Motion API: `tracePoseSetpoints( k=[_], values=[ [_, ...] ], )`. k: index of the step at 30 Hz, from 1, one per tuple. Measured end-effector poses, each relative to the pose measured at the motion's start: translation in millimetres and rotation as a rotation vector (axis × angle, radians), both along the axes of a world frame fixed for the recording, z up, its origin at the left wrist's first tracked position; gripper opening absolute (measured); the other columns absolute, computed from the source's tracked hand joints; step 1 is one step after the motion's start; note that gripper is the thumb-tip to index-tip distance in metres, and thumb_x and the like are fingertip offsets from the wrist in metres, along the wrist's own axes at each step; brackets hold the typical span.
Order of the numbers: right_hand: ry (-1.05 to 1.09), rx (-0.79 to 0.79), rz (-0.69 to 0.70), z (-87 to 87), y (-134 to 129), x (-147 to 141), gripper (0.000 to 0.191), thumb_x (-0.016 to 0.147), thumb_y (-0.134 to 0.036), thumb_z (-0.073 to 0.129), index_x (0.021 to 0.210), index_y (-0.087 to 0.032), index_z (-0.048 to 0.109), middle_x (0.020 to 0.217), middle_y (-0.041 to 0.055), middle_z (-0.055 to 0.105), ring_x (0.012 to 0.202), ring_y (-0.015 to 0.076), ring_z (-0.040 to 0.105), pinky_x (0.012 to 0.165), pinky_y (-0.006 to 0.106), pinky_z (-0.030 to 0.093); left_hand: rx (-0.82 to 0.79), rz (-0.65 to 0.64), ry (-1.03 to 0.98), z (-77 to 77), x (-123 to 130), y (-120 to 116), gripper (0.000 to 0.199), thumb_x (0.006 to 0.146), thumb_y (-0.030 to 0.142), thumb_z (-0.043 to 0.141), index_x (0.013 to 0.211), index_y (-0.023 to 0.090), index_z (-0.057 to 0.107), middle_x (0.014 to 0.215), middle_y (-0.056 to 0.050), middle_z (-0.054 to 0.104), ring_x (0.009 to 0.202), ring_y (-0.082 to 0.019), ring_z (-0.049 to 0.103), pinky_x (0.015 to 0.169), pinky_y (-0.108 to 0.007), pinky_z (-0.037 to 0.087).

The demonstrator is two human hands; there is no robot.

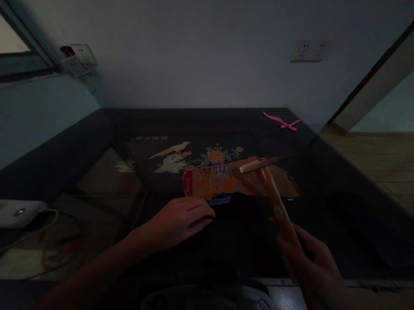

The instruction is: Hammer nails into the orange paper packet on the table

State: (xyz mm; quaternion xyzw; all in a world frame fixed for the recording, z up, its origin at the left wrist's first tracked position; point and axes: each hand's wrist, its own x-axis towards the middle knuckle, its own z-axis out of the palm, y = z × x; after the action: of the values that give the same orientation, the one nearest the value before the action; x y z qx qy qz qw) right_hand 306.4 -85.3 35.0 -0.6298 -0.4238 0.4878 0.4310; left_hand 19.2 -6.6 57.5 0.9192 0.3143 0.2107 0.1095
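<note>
An orange printed wrapper (222, 183) lies flat on the dark glass table (202, 126). My left hand (181, 219) rests on the table just in front of the wrapper's near edge, fingers spread and touching it or nearly so. My right hand (309, 261) grips the handle of a long orange-tan tool (271, 192), which slants up and left over the wrapper's right end. A pale blade-like piece (254, 165) crosses its far tip. The scene is very dim.
A white device (9, 213) with a cable lies at the table's left. A pink ribbon (282, 121) lies at the far right corner. Wall sockets (309, 50) sit on the back wall. Wooden floor (387, 158) extends to the right.
</note>
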Motion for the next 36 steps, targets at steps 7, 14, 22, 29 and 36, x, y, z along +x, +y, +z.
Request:
tracePoseSetpoints(
  k=[7,14,22,29,36],
  values=[
    [0.086,-0.027,-0.072,8.7,-6,-4,0.05,0.075,-0.046,0.072,0.118,-0.021,0.066,0.06,-0.0057,0.045,0.043,0.0085,0.035,0.037,0.021,0.027,-0.157,0.062,0.342,-41.3,8,-12,0.009,0.088,0.018,0.061,0.097,0.019,0.063,0.1,-0.003,0.068,0.093,-0.02,0.063,0.082,-0.031,0.049],
    [0.082,0.017,-0.139,2.2,-7,-2,0.048,0.072,-0.044,0.075,0.115,-0.023,0.068,0.066,-0.0035,0.051,0.045,0.0091,0.039,0.035,0.02,0.031,-0.057,-0.047,0.434,-43.7,12,-4,0.004,0.09,0.017,0.059,0.093,0.019,0.06,0.094,-0.002,0.066,0.088,-0.018,0.062,0.079,-0.031,0.046],
    [0.102,0.03,-0.135,1.7,-8,-3,0.046,0.075,-0.043,0.073,0.116,-0.023,0.067,0.064,-0.0041,0.049,0.044,0.0085,0.035,0.036,0.02,0.029,0.158,-0.035,0.492,-52.7,18,1,0.007,0.09,0.012,0.054,0.087,0.016,0.058,0.085,-0.005,0.065,0.079,-0.02,0.063,0.072,-0.033,0.046],
    [0.081,0.033,-0.094,-2.9,-6,5,0.05,0.074,-0.047,0.073,0.118,-0.023,0.066,0.062,-0.0046,0.048,0.042,0.0088,0.037,0.034,0.021,0.029,-0.092,-0.127,0.162,-6.0,14,-14,0.014,0.092,0.016,0.054,0.102,0.02,0.062,0.092,-0.001,0.072,0.081,-0.014,0.066,0.074,-0.025,0.047],
    [0.069,0.035,-0.083,-0.8,-7,-1,0.048,0.076,-0.047,0.071,0.117,-0.022,0.068,0.058,-0.0053,0.047,0.041,0.0087,0.034,0.036,0.021,0.027,-0.164,0.135,-0.306,49.0,13,40,0.011,0.085,0.028,0.062,0.086,0.021,0.069,0.085,-0.002,0.073,0.081,-0.017,0.068,0.08,-0.03,0.054]
  ],
)
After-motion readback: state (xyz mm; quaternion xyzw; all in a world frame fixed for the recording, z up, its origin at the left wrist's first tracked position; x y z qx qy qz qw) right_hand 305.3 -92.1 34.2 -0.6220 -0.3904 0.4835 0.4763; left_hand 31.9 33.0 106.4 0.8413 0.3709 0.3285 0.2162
